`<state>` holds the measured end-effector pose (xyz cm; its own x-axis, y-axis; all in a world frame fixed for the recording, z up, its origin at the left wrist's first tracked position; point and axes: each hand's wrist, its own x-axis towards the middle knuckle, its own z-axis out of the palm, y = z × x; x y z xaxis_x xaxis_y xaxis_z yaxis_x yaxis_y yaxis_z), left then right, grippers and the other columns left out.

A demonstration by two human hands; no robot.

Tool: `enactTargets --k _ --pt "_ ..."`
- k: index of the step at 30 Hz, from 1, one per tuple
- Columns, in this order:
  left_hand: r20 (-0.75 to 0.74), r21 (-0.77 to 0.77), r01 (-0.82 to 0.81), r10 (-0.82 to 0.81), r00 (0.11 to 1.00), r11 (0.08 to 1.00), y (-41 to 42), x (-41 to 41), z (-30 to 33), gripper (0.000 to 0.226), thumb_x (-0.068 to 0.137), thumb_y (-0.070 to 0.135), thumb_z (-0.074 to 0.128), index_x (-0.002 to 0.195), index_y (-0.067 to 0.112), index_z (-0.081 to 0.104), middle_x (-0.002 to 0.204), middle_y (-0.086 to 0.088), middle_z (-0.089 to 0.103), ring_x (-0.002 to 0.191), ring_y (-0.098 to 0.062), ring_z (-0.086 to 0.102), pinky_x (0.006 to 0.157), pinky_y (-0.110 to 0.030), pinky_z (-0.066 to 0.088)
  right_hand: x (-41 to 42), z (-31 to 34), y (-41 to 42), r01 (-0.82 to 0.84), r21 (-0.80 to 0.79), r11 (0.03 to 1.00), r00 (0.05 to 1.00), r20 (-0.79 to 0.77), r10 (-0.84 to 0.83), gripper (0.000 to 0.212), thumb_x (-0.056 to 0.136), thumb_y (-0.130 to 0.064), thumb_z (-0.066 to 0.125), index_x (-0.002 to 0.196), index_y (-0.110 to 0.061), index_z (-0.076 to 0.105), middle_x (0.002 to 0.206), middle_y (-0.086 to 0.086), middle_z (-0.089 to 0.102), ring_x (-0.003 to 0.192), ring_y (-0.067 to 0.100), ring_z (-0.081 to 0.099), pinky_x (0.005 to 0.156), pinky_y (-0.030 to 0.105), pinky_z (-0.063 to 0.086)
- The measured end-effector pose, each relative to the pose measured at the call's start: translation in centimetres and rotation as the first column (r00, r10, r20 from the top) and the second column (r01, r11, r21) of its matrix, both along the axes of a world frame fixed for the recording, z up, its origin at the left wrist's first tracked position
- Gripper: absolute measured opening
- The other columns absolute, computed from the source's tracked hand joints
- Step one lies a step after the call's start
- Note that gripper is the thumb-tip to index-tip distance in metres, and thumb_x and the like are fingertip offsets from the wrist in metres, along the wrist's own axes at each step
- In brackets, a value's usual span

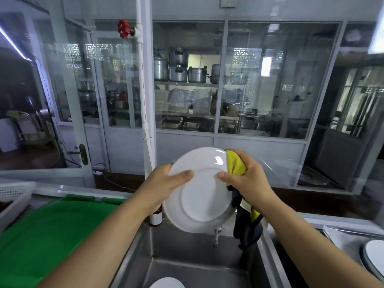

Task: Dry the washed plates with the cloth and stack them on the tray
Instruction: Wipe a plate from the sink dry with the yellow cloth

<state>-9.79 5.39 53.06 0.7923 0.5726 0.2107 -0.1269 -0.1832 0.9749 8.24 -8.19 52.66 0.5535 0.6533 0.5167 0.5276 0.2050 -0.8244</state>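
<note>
I hold a white plate (204, 196) upright over the steel sink (187, 265), its underside facing me. My left hand (166, 181) grips the plate's left rim, thumb across the back. My right hand (247, 177) presses a yellow and dark cloth (235, 164) around the plate's right rim; the cloth's dark end (247, 227) hangs down toward the sink. Another white plate (167, 283) lies in the sink basin at the bottom edge. At the far right, a plate (376, 254) rests on a tray (340, 238).
A green tray (52, 235) covers the counter on the left, with a white perforated basket (14, 194) behind it. A small bottle (156, 218) and a tap (216, 235) stand at the sink's back. Glass partitions and a white pipe (145, 100) rise behind.
</note>
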Motion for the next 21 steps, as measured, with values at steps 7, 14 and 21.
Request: enactTargets --k 7,14,21 --pt "0.183 -0.108 -0.068 0.087 0.979 0.992 -0.7 0.0 -0.2 0.02 0.069 0.04 0.076 0.086 0.03 0.077 0.09 -0.006 0.076 0.082 -0.025 0.072 0.07 -0.036 0.056 0.2 0.3 -0.2 0.206 0.067 0.976 0.836 0.507 -0.211 0.051 0.095 -0.034 0.04 0.142 -0.014 0.041 0.123 -0.006 0.042 0.112 0.011 0.039 0.096 0.004 0.02" --pt "0.312 -0.434 -0.186 0.341 0.887 0.882 -0.5 0.2 0.0 0.03 0.074 0.034 0.073 0.097 0.015 0.072 0.088 -0.006 0.075 0.075 -0.022 0.072 0.053 -0.03 0.054 -1.6 -4.0 -0.8 0.389 0.137 0.911 0.681 0.623 -0.385 0.054 0.098 -0.034 0.031 0.147 -0.01 0.031 0.134 0.013 0.038 0.108 0.013 0.024 0.098 0.033 0.025" --pt "0.306 -0.662 -0.129 0.422 0.853 0.739 -1.7 2.2 -0.9 0.04 0.089 0.036 0.061 0.121 0.013 0.06 0.108 -0.007 0.072 0.095 -0.025 0.069 0.066 -0.034 0.055 -5.8 -6.9 -0.4 0.411 0.268 0.871 0.476 0.752 -0.456 0.049 0.1 -0.03 0.027 0.141 -0.003 0.034 0.136 0.015 0.035 0.102 0.03 0.038 0.093 0.038 0.032"
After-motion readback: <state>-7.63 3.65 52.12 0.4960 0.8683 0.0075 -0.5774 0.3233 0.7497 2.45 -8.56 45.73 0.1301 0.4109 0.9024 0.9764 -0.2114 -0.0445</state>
